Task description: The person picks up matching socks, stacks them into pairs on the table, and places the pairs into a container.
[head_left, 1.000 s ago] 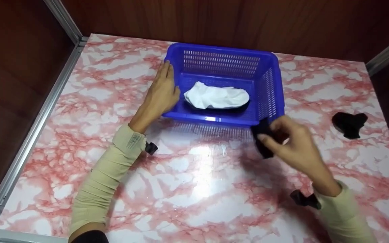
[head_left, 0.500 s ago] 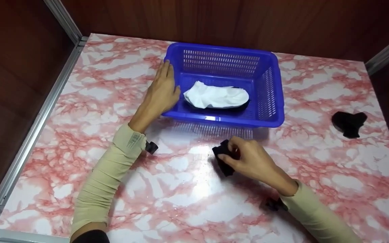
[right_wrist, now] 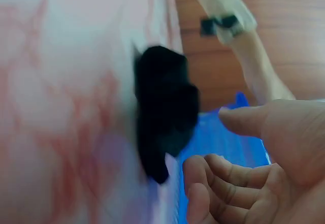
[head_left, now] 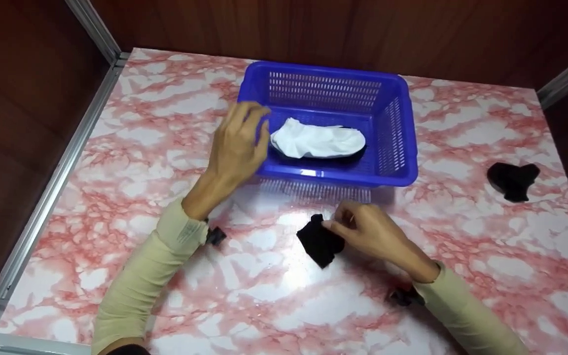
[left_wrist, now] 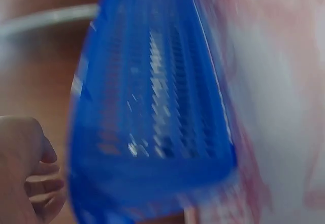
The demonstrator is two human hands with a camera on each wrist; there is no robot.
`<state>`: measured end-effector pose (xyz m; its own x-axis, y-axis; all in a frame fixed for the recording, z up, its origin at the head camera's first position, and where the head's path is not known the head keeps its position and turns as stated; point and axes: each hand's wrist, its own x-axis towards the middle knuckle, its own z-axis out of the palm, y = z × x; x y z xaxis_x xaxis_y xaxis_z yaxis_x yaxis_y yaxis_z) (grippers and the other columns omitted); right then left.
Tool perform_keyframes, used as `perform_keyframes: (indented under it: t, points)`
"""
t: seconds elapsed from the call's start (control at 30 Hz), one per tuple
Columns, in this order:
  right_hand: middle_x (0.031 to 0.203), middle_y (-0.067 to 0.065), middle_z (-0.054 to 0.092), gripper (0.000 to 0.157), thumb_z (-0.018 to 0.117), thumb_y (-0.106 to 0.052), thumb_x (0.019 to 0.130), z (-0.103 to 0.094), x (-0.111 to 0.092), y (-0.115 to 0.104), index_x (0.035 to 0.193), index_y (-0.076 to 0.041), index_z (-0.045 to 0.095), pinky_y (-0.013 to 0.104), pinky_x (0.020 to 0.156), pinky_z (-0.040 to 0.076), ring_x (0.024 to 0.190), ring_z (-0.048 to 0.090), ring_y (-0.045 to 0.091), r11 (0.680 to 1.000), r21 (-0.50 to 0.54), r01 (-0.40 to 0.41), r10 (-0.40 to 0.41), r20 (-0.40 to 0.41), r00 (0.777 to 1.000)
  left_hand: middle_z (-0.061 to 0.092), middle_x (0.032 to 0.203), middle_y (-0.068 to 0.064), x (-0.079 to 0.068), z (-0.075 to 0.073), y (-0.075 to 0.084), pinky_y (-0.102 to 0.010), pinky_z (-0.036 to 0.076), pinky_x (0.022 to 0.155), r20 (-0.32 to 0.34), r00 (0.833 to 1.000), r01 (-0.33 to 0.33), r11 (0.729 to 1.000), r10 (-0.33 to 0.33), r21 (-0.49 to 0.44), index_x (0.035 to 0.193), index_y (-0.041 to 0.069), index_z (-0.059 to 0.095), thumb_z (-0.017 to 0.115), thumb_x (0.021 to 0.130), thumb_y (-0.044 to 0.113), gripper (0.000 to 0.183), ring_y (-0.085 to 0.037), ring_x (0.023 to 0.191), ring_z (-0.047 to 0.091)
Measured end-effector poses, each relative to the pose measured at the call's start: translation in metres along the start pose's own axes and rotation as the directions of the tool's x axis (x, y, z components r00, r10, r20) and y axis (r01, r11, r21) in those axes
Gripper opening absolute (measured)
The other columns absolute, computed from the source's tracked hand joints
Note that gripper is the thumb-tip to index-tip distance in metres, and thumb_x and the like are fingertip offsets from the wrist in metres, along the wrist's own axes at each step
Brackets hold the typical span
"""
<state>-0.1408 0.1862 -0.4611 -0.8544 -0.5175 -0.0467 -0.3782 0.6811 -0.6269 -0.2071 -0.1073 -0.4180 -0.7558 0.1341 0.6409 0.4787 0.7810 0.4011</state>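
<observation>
On the marbled table lies a bunched black sock [head_left: 319, 242], with my right hand [head_left: 376, 237] close beside it. In the right wrist view the thumb and half-bent fingers of the right hand [right_wrist: 274, 168] are apart, and the black sock [right_wrist: 162, 102] lies beyond them. My left hand [head_left: 237, 143] hovers at the left side of a blue plastic basket [head_left: 333, 71], fingers loosely bent and holding nothing. Inside the basket a white sock [head_left: 318, 141] lies flat over something dark. The left wrist view is blurred, showing the basket's slotted wall [left_wrist: 152, 92] beside the left hand [left_wrist: 25, 168].
Another bunched black item [head_left: 513, 181] lies on the table at the right. A brown wood-look panel [head_left: 313, 29] stands behind the basket. Metal framing [head_left: 47, 192] runs along the left table edge.
My right hand carried the black sock left from the basket's front right corner, set it down in front and let go. My left hand has come off the basket's left rim.
</observation>
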Motion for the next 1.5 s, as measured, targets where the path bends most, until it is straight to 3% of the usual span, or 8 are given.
perform_keyframes:
  t: [0.17, 0.33, 0.47, 0.53, 0.73, 0.83, 1.17, 1.5]
  points:
    - [0.08, -0.004, 0.074, 0.013, 0.078, -0.025, 0.096, -0.009, 0.0, 0.011, 0.095, -0.014, 0.071, 0.024, 0.063, 0.054, 0.069, 0.064, 0.006, 1.0, -0.005, -0.018, 0.018, 0.011, 1.0, 0.078, 0.093, -0.015, -0.031, -0.01, 0.039, -0.026, 0.06, 0.068, 0.218, 0.96, -0.124, 0.965, 0.176, -0.232, 0.109, -0.004, 0.075, 0.058, 0.1, 0.001, 0.02, -0.022, 0.074, 0.071]
    - [0.1, 0.004, 0.076, 0.039, 0.078, -0.02, 0.095, -0.002, 0.003, 0.016, 0.13, -0.009, 0.067, 0.032, 0.076, 0.06, 0.087, 0.071, 0.014, 0.997, -0.012, 0.075, -0.073, 0.109, 0.991, 0.076, 0.084, -0.005, -0.066, 0.001, 0.053, -0.026, 0.054, 0.061, 0.586, 0.793, -0.015, 0.967, 0.167, -0.255, 0.109, 0.005, 0.078, 0.06, 0.105, 0.021, 0.024, -0.013, 0.066, 0.062]
    - [0.107, 0.01, 0.066, 0.064, 0.078, -0.024, 0.095, 0.007, 0.003, 0.013, 0.153, -0.017, 0.053, 0.033, 0.072, 0.055, 0.086, 0.063, 0.018, 0.99, -0.07, 0.121, -0.109, 0.16, 0.981, 0.073, 0.09, 0.0, -0.087, 0.02, 0.052, -0.029, 0.054, 0.067, 0.73, 0.68, 0.042, 0.991, 0.067, -0.13, 0.109, 0.01, 0.075, 0.063, 0.103, 0.048, 0.04, -0.014, 0.077, 0.063]
    - [0.107, 0.01, 0.061, 0.061, 0.078, -0.025, 0.095, 0.01, 0.003, 0.011, 0.151, -0.02, 0.056, 0.032, 0.071, 0.052, 0.085, 0.058, 0.017, 0.989, -0.087, 0.121, -0.104, 0.176, 0.979, 0.071, 0.098, -0.001, -0.094, 0.028, 0.051, -0.031, 0.055, 0.071, 0.761, 0.648, 0.048, 0.994, 0.04, -0.093, 0.113, 0.011, 0.072, 0.064, 0.099, 0.057, 0.049, -0.016, 0.085, 0.064]
    - [0.101, 0.006, 0.056, 0.024, 0.08, -0.016, 0.092, 0.015, 0.004, 0.01, 0.111, -0.011, 0.068, 0.028, 0.071, 0.049, 0.083, 0.056, 0.014, 0.991, -0.066, 0.115, -0.103, 0.16, 0.982, 0.07, 0.104, -0.004, -0.098, 0.04, 0.052, -0.033, 0.055, 0.079, 0.782, 0.623, 0.126, 0.988, -0.008, -0.09, 0.11, 0.01, 0.073, 0.078, 0.092, 0.05, 0.044, -0.018, 0.094, 0.061]
    - [0.096, 0.004, 0.058, 0.017, 0.079, -0.011, 0.091, 0.012, 0.003, 0.01, 0.097, -0.01, 0.063, 0.026, 0.071, 0.049, 0.082, 0.056, 0.012, 0.993, -0.015, 0.118, -0.114, 0.145, 0.983, 0.066, 0.092, 0.0, -0.093, 0.039, 0.049, -0.032, 0.05, 0.078, 0.808, 0.588, 0.233, 0.963, -0.025, -0.139, 0.1, 0.01, 0.073, 0.081, 0.091, 0.042, 0.034, -0.016, 0.087, 0.057]
    - [0.105, 0.012, 0.064, 0.015, 0.068, 0.001, 0.094, -0.011, -0.006, 0.015, 0.105, -0.003, 0.059, 0.024, 0.084, 0.061, 0.097, 0.071, 0.022, 0.944, 0.326, -0.05, -0.023, 0.218, 0.976, 0.064, 0.083, 0.007, -0.076, 0.025, 0.034, -0.024, 0.046, 0.071, 0.831, 0.549, 0.343, 0.881, 0.094, -0.326, 0.11, 0.013, 0.068, 0.073, 0.097, 0.028, 0.02, -0.006, 0.073, 0.053]
    - [0.097, 0.007, 0.07, 0.029, 0.074, -0.015, 0.096, -0.018, -0.009, 0.03, 0.119, -0.003, 0.061, 0.029, 0.076, 0.053, 0.087, 0.065, 0.016, 0.998, 0.042, -0.053, 0.045, 0.168, 0.985, 0.066, 0.101, -0.004, -0.074, 0.018, 0.022, -0.035, 0.049, 0.088, 0.87, 0.491, 0.225, 0.958, 0.049, -0.18, 0.13, 0.012, 0.071, 0.067, 0.101, 0.048, 0.046, -0.016, 0.092, 0.053]
